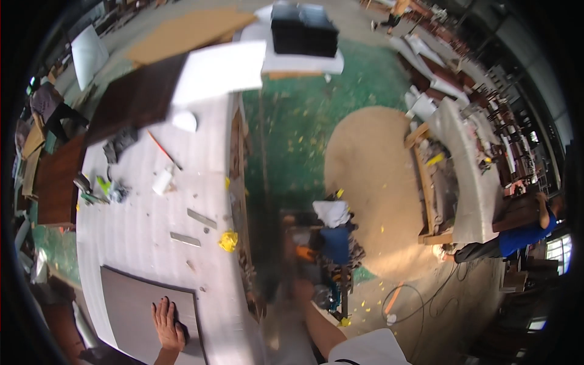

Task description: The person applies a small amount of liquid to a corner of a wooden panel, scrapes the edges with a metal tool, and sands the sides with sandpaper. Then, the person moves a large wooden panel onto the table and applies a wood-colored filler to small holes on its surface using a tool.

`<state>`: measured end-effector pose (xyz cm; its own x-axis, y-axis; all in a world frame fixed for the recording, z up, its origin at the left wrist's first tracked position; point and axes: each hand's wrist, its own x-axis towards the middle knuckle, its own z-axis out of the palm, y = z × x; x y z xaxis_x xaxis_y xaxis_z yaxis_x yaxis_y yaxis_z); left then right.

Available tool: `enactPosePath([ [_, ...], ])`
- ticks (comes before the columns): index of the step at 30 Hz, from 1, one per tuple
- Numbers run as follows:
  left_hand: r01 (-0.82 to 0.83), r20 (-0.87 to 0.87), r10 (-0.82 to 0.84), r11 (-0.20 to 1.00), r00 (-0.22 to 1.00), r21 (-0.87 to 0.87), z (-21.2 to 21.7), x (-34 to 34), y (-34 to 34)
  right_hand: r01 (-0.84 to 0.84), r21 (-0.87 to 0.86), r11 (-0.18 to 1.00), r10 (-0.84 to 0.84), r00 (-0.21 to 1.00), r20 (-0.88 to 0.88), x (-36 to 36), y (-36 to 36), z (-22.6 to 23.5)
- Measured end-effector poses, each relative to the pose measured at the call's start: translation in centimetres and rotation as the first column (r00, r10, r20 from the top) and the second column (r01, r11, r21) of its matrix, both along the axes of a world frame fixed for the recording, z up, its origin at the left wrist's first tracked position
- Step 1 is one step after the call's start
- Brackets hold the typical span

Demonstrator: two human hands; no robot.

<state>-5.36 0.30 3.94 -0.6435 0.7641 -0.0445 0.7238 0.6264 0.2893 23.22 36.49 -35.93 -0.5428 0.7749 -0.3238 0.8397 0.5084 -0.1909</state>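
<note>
My left hand [167, 323] lies flat with its fingers stretched out on a grey-brown panel [132, 303] at the near end of the white-covered workbench [137, 237]. Dark edging runs along the panel's rim. Past the bench's right side reaches my right hand [299, 291], smeared by motion. It is closest to a cluttered stand [344, 267] with a blue piece [335, 245] and a white cloth [331, 213] on it. Whether that hand holds anything does not show. Two flat metal strips [202, 218] and a crumpled yellow scrap [228, 241] rest farther up the bench.
A white bottle [163, 180], a red stick [163, 148] and dark panels [137, 97] occupy the bench's far half. A large tan board [365, 164] covers green floor. Hoses [420, 304] trail at right. Another person in blue [526, 234] bends near a second bench.
</note>
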Motion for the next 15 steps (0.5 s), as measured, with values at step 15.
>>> enactPosePath([
  [15, 0.104, -0.062, -0.083, 0.808, 0.995, 0.58, 0.4, 3.7, -0.8, 0.076, -0.39, 0.918, -0.394, 0.295, -0.87, 7.9, -10.7, 38.6],
])
